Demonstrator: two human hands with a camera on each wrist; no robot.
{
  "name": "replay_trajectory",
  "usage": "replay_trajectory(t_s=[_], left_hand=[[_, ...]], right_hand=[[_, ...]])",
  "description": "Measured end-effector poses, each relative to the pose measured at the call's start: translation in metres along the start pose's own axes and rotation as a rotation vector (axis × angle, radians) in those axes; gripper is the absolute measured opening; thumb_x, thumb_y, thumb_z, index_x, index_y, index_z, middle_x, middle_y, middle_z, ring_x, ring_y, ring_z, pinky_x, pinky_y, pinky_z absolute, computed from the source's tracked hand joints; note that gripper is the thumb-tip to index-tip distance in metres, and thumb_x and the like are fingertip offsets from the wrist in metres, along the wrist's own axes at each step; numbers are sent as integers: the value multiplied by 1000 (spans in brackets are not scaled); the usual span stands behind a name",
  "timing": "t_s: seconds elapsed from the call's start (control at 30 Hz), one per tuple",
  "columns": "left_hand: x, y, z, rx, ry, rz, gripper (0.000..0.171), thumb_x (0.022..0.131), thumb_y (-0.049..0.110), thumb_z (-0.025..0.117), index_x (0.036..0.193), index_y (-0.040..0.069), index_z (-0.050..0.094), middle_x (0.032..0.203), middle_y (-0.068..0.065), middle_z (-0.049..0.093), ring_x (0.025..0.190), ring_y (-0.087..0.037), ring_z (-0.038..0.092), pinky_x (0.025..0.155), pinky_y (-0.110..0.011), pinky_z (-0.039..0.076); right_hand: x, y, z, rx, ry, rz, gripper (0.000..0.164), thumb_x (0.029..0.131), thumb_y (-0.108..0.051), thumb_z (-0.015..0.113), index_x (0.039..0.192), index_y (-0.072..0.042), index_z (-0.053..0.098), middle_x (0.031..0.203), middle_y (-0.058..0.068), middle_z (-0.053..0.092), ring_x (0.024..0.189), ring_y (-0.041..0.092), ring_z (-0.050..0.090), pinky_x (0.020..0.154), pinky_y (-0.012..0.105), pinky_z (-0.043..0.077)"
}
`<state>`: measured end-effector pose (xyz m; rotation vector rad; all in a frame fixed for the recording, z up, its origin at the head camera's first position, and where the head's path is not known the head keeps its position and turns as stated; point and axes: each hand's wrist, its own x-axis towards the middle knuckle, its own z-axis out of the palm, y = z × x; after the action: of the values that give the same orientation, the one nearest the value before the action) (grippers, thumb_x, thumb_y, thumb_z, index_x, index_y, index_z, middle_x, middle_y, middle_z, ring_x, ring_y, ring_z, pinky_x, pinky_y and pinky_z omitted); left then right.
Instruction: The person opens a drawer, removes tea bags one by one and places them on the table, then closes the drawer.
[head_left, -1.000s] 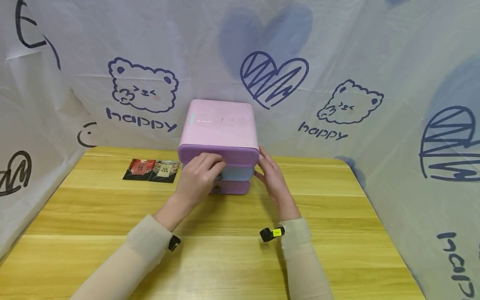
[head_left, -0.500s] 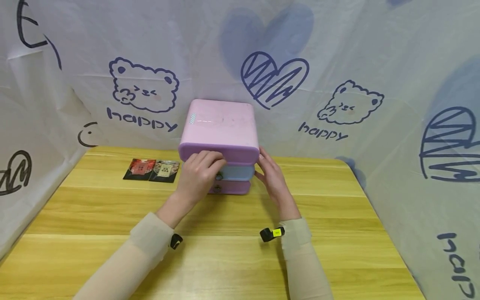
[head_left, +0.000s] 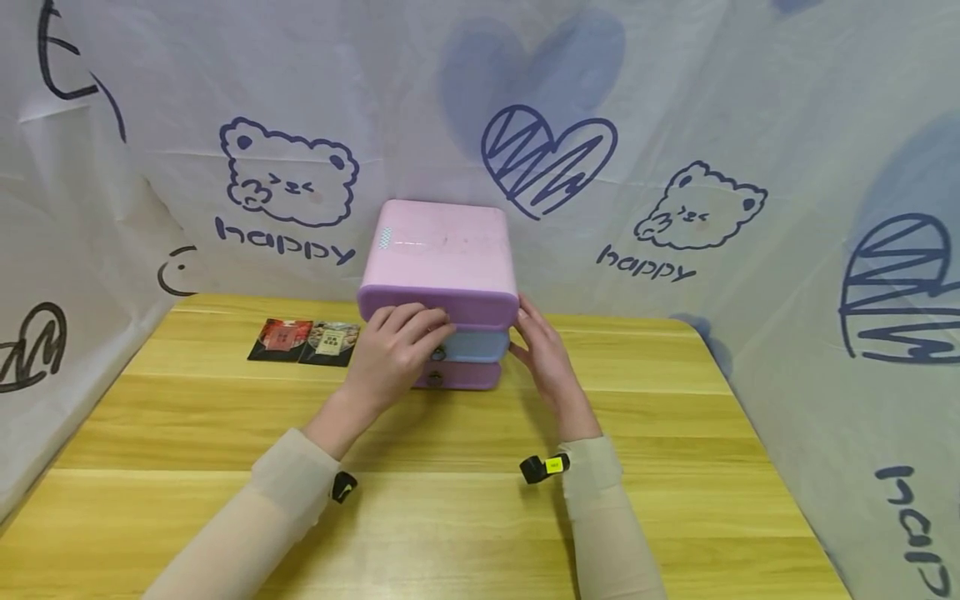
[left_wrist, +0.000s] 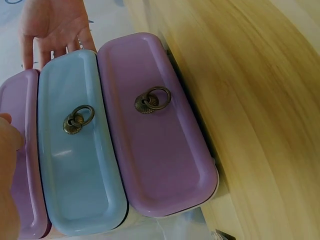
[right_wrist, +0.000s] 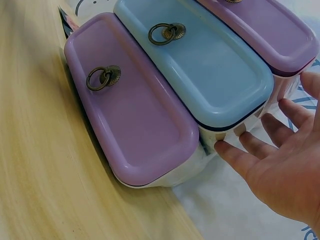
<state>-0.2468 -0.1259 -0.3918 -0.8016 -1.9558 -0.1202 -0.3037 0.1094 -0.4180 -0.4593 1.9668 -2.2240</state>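
Printed cloth (head_left: 420,92) backs a yellow table (head_left: 465,508); left hand (head_left: 390,346), grip unclear, and spread right hand (head_left: 546,358) touch a cabinet (head_left: 450,250)

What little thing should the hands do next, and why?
Maybe pull the top drawer gently with the left hand: that drawer looks closed, and the hand is curled at its front, though its hold is hidden. The right hand touches the side of the box, so it might steady it.
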Motion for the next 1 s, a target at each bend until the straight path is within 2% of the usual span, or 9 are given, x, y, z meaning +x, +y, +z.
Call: replay_trajectory(t_s=[0.3,0.63,0.77,1.0], left_hand=[[-6,-2,-2,4,-21,33,26,94,14,45,110,14,65,116,-3,61,105,-24,50,76,-39,47],[-18,-1,1,-36,-15,95,23,92,17,47,100,13,68,109,-5,62,99,-24,52,71,-39,47],[-24,0,4,-15,-85,136,26,93,14,42,100,12,67,106,-3,62,97,-23,52,72,-37,47],[-31,1,11,47,-242,165,35,96,12,30,106,11,63,109,-4,59,98,-24,50,72,-37,46]], right_hand=[[0,-1,-1,6,-14,14,50,94,-39,43,141,-25,33,145,-1,31,125,12,30,103,48,30],[-12,-22,9,-11,-20,10,51,94,-36,43,141,-19,32,145,4,31,125,15,30,103,49,30],[-12,-22,9,-4,-19,12,51,94,-36,44,141,-20,33,145,3,32,125,15,31,103,49,30],[1,0,0,25,3,3,50,92,-41,48,138,-26,37,143,-1,34,124,14,32,103,50,30]])
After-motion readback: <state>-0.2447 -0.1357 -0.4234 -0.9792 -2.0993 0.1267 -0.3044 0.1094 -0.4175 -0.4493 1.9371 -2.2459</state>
